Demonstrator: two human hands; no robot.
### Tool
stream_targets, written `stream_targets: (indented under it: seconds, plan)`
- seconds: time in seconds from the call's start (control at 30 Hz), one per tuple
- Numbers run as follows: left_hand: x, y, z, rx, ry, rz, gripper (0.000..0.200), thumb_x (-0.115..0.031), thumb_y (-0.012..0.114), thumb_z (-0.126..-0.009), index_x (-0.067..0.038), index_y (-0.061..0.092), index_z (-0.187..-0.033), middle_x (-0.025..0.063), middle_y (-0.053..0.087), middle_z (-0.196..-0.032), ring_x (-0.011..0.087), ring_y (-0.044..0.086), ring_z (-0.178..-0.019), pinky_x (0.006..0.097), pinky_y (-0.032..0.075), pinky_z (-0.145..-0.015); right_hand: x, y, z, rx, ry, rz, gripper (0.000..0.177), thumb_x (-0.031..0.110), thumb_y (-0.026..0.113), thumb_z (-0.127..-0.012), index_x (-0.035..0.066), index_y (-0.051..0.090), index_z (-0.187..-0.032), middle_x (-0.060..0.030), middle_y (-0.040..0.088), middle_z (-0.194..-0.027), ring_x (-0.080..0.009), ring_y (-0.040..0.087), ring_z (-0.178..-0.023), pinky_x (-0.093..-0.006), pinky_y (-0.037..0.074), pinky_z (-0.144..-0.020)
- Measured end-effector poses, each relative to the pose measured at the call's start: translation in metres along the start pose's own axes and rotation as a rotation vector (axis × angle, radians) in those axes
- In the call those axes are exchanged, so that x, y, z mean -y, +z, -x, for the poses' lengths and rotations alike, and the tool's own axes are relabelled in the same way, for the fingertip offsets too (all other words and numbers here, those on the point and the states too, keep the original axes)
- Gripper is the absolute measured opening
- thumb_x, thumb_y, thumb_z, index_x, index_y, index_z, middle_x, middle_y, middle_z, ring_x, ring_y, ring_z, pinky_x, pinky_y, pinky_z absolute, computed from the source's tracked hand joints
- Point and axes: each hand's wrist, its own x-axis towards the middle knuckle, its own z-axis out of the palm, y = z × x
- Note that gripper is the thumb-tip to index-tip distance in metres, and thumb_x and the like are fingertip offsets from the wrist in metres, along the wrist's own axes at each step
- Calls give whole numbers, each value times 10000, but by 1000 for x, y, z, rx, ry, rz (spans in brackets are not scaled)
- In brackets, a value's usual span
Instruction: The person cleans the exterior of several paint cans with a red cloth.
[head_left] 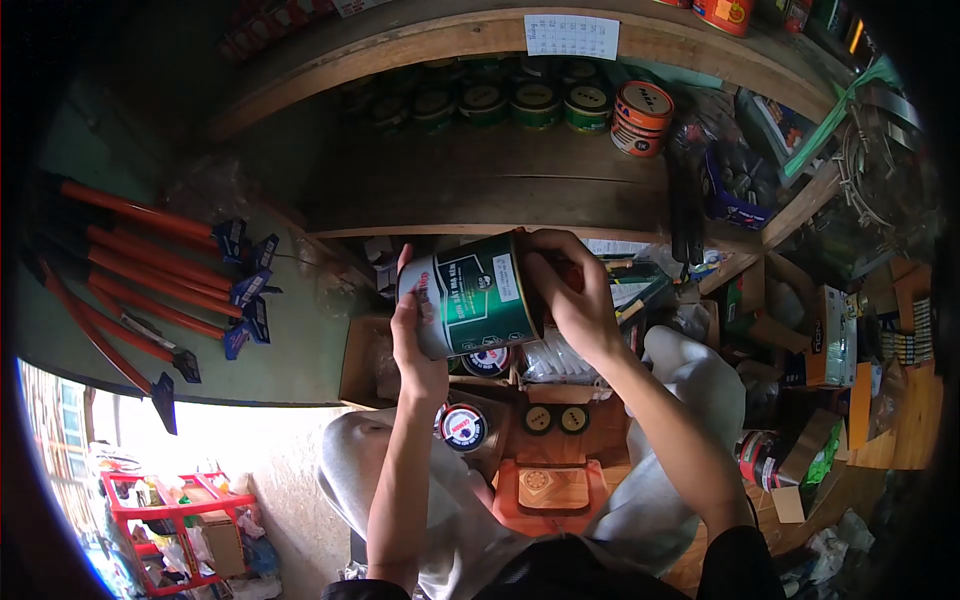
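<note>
A green and silver paint can (462,312) is tipped on its side in front of me, its printed label facing up toward me. My left hand (415,345) is closed on its left end, fingers along the silver part. Around the other end my right hand (580,300) is closed too, with some of its fingers hidden behind the can. Below the can, a round white, red and blue lid (463,427) shows beside my left forearm. Two small dark tins (555,419) stand close together between my knees.
Several green tins (535,104) line the wooden shelf (480,200), with an orange can (641,118) at their right. Orange-handled tools (170,275) hang at left. A red plastic stool (540,495) is between my legs. Cardboard boxes (835,335) crowd the right side.
</note>
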Motion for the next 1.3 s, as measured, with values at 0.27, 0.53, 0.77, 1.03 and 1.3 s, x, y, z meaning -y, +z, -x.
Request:
stream_targets:
  seconds: [0.27, 0.53, 0.77, 1.03, 1.3]
  plan:
    - [1, -5, -2, -48, -21, -74, 635, -430, 438, -1000, -71, 381, -1521, 90, 571, -1352, 212, 555, -1247, 365, 443, -1062, 19, -11, 7, 173, 207, -385, 202, 144, 634, -976, 11, 640, -1128, -14, 662, -988, -70, 589, -925, -249, 471, -854]
    - [-6, -6, -2, -234, -130, 132, 623, -471, 464, -961, -93, 475, -1456, 72, 641, -1234, 208, 623, -1127, 368, 503, -964, 37, -19, 10, 546, -24, 118, 323, 223, 698, -913, 13, 622, -1146, -64, 638, -1024, -135, 606, -969, -298, 482, -865]
    - [-13, -7, -8, -246, -32, 99, 624, -470, 462, -955, -82, 488, -1444, 77, 631, -1255, 207, 599, -1169, 365, 474, -996, 23, -12, 15, 425, -84, 226, 281, 176, 669, -918, 16, 622, -1144, -100, 626, -1039, -186, 619, -947, -322, 492, -860]
    - [-10, -7, -5, -119, 101, 63, 678, -461, 414, -968, -59, 390, -1514, 126, 579, -1362, 250, 570, -1244, 395, 443, -1073, 9, -16, 16, 321, -195, 324, 236, 99, 692, -878, 21, 613, -1087, -129, 627, -996, -252, 636, -928, -368, 500, -850]
    - [-3, 1, -3, -43, -8, 130, 718, -477, 432, -964, -76, 331, -1551, 93, 572, -1348, 226, 552, -1248, 381, 437, -1069, 10, -10, 8, 10, -366, 373, 212, 65, 680, -871, 10, 602, -1060, -126, 644, -985, -258, 661, -892, -353, 523, -786]
